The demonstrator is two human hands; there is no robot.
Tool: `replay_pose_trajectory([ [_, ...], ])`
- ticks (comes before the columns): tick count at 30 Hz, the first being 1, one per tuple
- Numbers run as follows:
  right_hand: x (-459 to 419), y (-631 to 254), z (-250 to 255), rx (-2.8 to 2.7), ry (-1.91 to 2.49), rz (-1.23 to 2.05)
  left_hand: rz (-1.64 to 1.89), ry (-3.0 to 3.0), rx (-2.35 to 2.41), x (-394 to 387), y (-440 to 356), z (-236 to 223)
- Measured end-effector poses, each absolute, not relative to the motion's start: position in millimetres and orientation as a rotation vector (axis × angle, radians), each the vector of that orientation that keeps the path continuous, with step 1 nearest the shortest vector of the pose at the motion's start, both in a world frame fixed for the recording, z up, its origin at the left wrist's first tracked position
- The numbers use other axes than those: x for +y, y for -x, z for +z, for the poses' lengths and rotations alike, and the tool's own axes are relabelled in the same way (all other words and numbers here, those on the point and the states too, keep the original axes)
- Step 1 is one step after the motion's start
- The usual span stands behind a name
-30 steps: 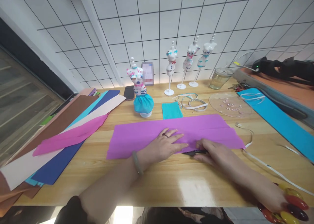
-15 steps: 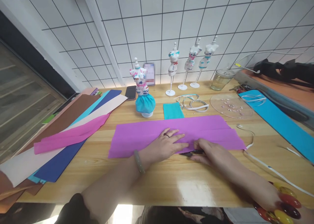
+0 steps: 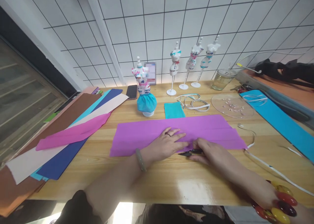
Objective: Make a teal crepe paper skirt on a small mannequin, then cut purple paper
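Observation:
A wide strip of purple crepe paper (image 3: pixel 137 135) lies across the middle of the wooden table. My left hand (image 3: pixel 168 143) rests flat on it, fingers stretched to the right. Just right of those fingertips, my right hand (image 3: pixel 206 152) is closed around small black scissors (image 3: pixel 187 153) at the paper's near edge. The scissors point left, and my fingers hide most of their handles. Behind the strip is a small turquoise piece (image 3: pixel 174 110). A mini dress form (image 3: pixel 143 83) in a turquoise puffed skirt (image 3: pixel 146 102) stands behind it to the left.
Layered coloured paper sheets (image 3: pixel 66 155) cover the left side. At the back are more dress forms (image 3: pixel 175 62), a phone (image 3: pixel 131 92) and a glass jar of liquid (image 3: pixel 222 80). Ribbons (image 3: pixel 200 105), a clear dish of beads (image 3: pixel 217 111) and a blue strip (image 3: pixel 277 119) lie right.
The scissors' dark blades now show more fully in front of the paper's near edge. Both hands keep nearly the same place, and the view has shifted slightly.

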State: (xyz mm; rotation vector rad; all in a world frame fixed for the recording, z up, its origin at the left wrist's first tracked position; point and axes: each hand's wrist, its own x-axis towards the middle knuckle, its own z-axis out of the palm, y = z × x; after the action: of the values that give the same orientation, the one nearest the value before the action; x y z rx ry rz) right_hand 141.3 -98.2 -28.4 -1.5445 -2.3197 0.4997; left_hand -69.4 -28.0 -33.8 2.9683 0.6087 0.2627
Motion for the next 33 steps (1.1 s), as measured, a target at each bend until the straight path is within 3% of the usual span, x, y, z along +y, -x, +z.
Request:
replay_pose_trajectory([
  [33,-97.7,-135.1,-28.8,-2.373,1.474,0.393,0.28,-2.911,0.598,-26.4,70.3,-35.2],
])
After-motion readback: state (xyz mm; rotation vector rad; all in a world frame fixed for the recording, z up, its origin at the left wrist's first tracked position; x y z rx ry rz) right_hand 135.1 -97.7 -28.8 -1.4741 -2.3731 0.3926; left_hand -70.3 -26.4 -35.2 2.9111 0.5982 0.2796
